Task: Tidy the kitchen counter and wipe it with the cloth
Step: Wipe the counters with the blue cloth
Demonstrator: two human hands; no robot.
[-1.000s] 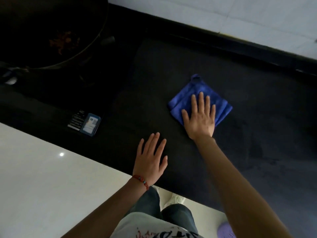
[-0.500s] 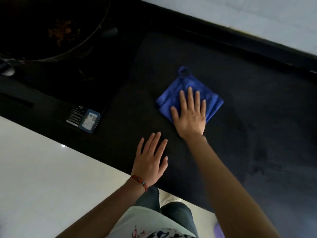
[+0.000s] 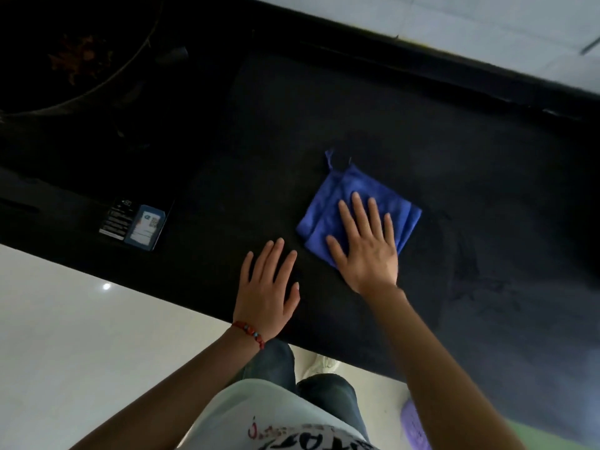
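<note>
Your right hand [image 3: 365, 246], fingers flat and spread, presses the cloth [image 3: 360, 207] mid-counter [image 3: 487, 190]; it slid left, then back right, so wiping is underway. Left hand [image 3: 268, 287] stays flat, fingers apart, bracing. Streaks at right look damp, possibly.

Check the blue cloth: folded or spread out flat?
Folded. The blue cloth shows stacked layered edges along its left and right sides, forming a compact square under the flat right hand on the counter.

Folded blue microfibre cloth [image 3: 363, 203]: one
Bare hands: two, left [image 3: 266, 293] and right [image 3: 367, 251]
Dark round wok [image 3: 65, 50]: one
Small printed labels [image 3: 136, 225] on the black surface [image 3: 487, 196]: two
</note>
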